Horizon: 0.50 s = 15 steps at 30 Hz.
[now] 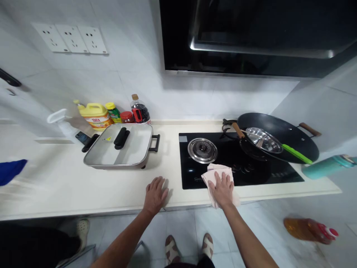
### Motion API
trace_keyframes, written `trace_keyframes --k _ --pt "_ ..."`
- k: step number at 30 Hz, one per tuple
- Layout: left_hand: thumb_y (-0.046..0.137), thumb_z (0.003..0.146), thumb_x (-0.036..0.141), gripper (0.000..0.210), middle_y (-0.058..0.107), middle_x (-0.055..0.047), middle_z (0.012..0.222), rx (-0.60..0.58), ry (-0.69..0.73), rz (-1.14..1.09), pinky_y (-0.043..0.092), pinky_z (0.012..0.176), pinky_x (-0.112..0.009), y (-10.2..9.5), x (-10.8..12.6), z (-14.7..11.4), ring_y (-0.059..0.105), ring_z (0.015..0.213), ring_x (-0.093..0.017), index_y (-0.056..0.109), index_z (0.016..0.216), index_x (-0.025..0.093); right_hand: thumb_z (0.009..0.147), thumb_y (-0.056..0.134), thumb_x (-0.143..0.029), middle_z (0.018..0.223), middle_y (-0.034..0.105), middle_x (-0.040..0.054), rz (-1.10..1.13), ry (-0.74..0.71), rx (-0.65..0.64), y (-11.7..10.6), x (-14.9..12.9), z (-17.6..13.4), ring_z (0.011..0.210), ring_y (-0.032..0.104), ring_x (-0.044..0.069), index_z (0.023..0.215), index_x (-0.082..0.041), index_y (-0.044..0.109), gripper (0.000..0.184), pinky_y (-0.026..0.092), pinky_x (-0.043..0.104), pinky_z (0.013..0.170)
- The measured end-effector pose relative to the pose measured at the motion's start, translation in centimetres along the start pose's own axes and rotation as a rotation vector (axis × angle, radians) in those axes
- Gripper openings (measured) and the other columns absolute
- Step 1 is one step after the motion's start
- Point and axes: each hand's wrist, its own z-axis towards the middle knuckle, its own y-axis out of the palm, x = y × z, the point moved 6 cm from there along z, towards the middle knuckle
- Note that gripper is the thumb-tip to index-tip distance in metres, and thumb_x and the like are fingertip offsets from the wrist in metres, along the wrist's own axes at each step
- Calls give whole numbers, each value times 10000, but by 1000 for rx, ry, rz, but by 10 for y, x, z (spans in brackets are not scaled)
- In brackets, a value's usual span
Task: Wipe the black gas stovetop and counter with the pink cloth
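Note:
My right hand [223,190] lies spread on a pale pink cloth [216,175]. It presses the cloth against the front edge of the black glass cooktop [192,178], and part of the cloth hangs over the counter edge. Behind it is a round metal burner [202,150]. My left hand [155,194] rests flat on the cream countertop [173,158], left of the cooktop, fingers stretched and holding nothing. Farther left stands a rectangular electric pan [145,160] under a glass lid with a black handle [122,138].
A large wok [279,124] on the right holds a metal bowl [263,139] and a green-handled utensil [297,153]. A teal bottle [320,169] is beside it. Bottles, including a yellow jug [96,115], line the wall. A range hood [251,37] overhangs. An oil bottle [304,229] is below the counter.

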Motion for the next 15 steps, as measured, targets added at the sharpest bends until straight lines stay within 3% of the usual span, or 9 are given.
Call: trace_keyframes --k 3,8,12,15 --pt "491 1038 426 474 592 -135 1544 15 10 -15 427 1127 -490 0 0 -2 502 1459 -307 581 1473 264 1023 457 -542 1731 276 188 -30 -67 -16 10 -40 0 1619 149 426 1631 -225 422 686 133 668 1256" --pt "472 1046 433 497 536 -149 1597 30 -22 -48 424 1146 -506 0 -4 -3 482 1478 -317 551 1505 259 1027 508 -447 1743 265 177 33 -308 -110 20 -128 -12 1632 124 414 1607 -227 467 621 107 645 1277" --pt "424 1057 425 518 511 -172 1601 115 -102 -105 425 1178 -498 -2 -14 -2 458 1493 -305 519 1526 226 1030 526 -433 1742 295 130 116 -575 -183 35 -195 -53 1639 130 366 1550 -256 535 550 107 605 1299" --pt "374 1064 402 497 563 -181 1525 202 -141 -175 434 1192 -505 -6 -23 -1 506 1435 -290 557 1478 197 1044 504 -434 1718 361 100 160 -729 -204 46 -213 -93 1623 209 304 1526 -247 546 518 150 530 1312"
